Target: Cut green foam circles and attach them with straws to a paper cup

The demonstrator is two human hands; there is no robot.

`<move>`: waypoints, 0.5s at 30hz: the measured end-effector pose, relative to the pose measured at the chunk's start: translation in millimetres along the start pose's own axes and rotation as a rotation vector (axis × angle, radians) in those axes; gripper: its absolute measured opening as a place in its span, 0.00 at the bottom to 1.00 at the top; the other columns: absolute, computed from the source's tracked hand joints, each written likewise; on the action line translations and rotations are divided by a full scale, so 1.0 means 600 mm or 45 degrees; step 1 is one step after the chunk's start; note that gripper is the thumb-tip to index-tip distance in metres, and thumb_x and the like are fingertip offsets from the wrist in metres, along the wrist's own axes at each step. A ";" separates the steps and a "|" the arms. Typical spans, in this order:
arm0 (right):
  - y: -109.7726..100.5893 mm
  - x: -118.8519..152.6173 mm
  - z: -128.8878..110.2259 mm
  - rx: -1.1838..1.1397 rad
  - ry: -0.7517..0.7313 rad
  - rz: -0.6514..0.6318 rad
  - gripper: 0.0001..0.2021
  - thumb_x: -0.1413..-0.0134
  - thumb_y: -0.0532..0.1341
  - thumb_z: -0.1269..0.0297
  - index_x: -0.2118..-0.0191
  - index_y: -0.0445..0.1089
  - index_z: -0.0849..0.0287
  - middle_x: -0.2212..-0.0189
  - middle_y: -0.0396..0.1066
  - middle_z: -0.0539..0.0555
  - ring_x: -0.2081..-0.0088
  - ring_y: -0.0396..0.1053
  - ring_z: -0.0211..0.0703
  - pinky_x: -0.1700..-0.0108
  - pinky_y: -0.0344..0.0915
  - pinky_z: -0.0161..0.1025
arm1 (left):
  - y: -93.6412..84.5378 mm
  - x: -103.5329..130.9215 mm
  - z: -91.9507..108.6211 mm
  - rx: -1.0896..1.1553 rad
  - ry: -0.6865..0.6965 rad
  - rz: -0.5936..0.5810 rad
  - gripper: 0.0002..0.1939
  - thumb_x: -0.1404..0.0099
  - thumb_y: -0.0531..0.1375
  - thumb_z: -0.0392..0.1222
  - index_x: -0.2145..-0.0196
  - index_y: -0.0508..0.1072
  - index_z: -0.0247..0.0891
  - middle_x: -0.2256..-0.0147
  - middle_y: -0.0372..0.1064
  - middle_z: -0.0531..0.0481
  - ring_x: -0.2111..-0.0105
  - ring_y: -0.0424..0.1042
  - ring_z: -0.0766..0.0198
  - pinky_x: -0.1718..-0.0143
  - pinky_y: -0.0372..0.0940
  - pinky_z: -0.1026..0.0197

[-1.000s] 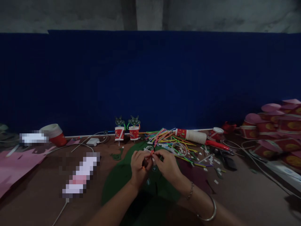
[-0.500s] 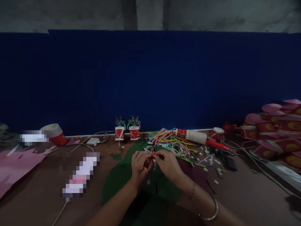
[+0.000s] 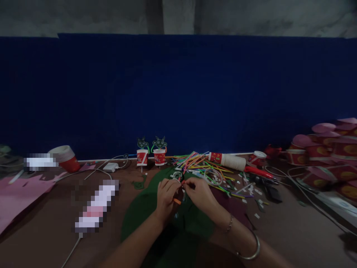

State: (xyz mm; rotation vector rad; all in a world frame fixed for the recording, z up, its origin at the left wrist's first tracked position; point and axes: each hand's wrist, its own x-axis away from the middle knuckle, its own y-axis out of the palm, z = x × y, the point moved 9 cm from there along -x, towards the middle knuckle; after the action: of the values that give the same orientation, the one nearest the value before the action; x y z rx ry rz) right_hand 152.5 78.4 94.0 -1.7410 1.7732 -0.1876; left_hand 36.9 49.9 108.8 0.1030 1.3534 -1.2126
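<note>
My left hand (image 3: 167,195) is closed around an orange straw (image 3: 176,201), whose end pokes out below the fingers. My right hand (image 3: 199,191) is pinched at the red-orange end between the two hands, its fingertips meeting those of the left. Whether that end belongs to the same straw, I cannot tell. Under both hands lies dark green paper (image 3: 139,219). Just beyond the fingers are a coil of pale wire (image 3: 177,174) and a heap of coloured straws (image 3: 192,162).
Two red paper-cup figures (image 3: 142,158) with animal heads stand at the back. Stacked cups lie on their side (image 3: 233,162), near red-handled scissors (image 3: 258,172). Another cup stack (image 3: 65,158) leans at left. Cup lanterns (image 3: 320,147) pile up at right. Cables cross both sides.
My left hand has turned slightly, and the orange straw end now points more to the right. The right hand stays pinched at almost the same spot. The view has shifted a little.
</note>
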 end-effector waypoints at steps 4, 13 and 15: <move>0.002 -0.002 0.003 -0.011 0.000 -0.023 0.09 0.52 0.56 0.67 0.73 0.73 0.60 0.77 0.73 0.52 0.74 0.67 0.41 0.71 0.61 0.34 | 0.000 0.000 -0.001 0.017 0.001 -0.007 0.05 0.41 0.56 0.37 0.68 0.71 0.41 0.68 0.73 0.48 0.68 0.66 0.59 0.66 0.55 0.56; 0.005 -0.006 0.005 -0.059 0.019 -0.075 0.10 0.49 0.56 0.65 0.71 0.75 0.61 0.76 0.74 0.53 0.73 0.68 0.40 0.71 0.60 0.33 | -0.001 0.002 -0.005 0.070 -0.049 0.005 0.05 0.40 0.55 0.39 0.66 0.70 0.39 0.67 0.71 0.47 0.67 0.65 0.60 0.64 0.56 0.56; 0.004 -0.006 0.006 -0.054 0.026 -0.070 0.10 0.49 0.56 0.65 0.71 0.74 0.61 0.76 0.74 0.53 0.73 0.68 0.41 0.71 0.61 0.33 | 0.001 0.003 -0.006 0.090 -0.054 0.014 0.05 0.40 0.55 0.39 0.66 0.70 0.39 0.67 0.71 0.48 0.67 0.65 0.60 0.63 0.56 0.56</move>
State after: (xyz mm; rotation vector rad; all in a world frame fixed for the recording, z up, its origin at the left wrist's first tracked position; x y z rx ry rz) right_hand 151.9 83.0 91.2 -1.8256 1.7569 -0.1930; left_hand 34.2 51.4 105.8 0.1337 1.2721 -1.2472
